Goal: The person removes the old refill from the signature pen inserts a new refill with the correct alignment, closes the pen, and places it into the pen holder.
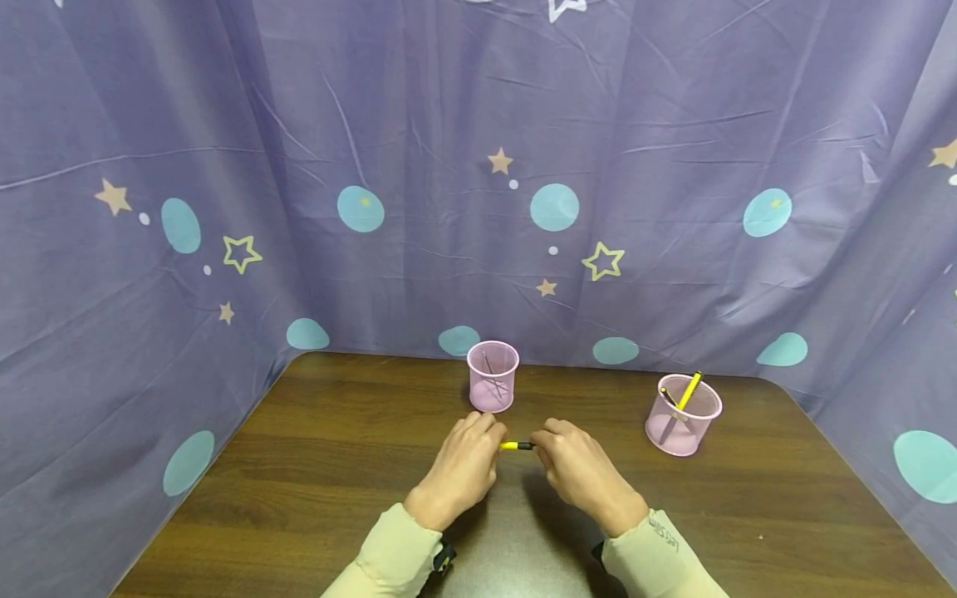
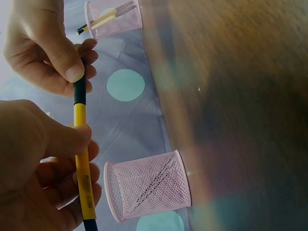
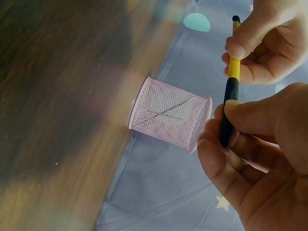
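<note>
In the head view, a yellow pen (image 1: 517, 446) with black ends lies crosswise between both hands, above the table. My left hand (image 1: 465, 459) pinches its yellow barrel between thumb and fingers. At the black end, my right hand (image 1: 581, 467) grips with thumb and fingertips. The left wrist view shows the pen (image 2: 83, 166) with a black tip below the left fingers. In the right wrist view, the right fingers curl around the pen's black part (image 3: 229, 96). Just beyond the hands stands a pink mesh pen cup (image 1: 482, 397) with thin dark sticks inside.
A second pink mesh cup (image 1: 676, 438) stands at the right, with a yellow pen (image 1: 691, 387) and a dark-tipped one leaning in it. The brown wooden table (image 1: 770, 490) ends at a purple curtain (image 1: 434, 274) patterned with stars and dots.
</note>
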Tool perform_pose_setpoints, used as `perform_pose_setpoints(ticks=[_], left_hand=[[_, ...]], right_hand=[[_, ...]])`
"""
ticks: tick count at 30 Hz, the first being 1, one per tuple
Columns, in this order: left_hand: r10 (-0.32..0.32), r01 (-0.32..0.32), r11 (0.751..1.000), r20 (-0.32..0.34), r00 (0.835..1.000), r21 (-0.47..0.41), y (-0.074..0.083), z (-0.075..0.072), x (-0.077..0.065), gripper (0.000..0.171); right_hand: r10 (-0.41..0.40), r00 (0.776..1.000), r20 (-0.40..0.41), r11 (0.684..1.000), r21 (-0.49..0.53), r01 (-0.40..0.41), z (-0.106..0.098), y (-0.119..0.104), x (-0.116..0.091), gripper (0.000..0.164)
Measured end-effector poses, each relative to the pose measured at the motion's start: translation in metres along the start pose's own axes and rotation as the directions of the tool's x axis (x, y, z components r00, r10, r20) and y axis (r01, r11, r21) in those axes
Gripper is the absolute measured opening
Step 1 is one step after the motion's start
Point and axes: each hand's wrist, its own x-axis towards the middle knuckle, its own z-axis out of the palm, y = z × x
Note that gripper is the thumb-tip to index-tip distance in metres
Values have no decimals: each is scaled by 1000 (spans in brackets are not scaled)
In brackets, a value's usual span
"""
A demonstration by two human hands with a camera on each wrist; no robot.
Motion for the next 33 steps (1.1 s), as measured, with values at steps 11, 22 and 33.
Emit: perform_pose_setpoints(ticks=[11,22,33], left_hand=[[15,-18,997,48,999,77,0,-1,0,24],[4,-6,998,19,1000,60,0,-2,0,12],[7,-7,1000,-34,999,11,0,-1,1,25]], right_hand=[[-1,1000,2,1000,-2,1,-2,0,1,10],[15,1000,17,1000,-1,-15,-3,-1,1,10],[12,1000,14,1000,3,-12,-1,-1,0,10]])
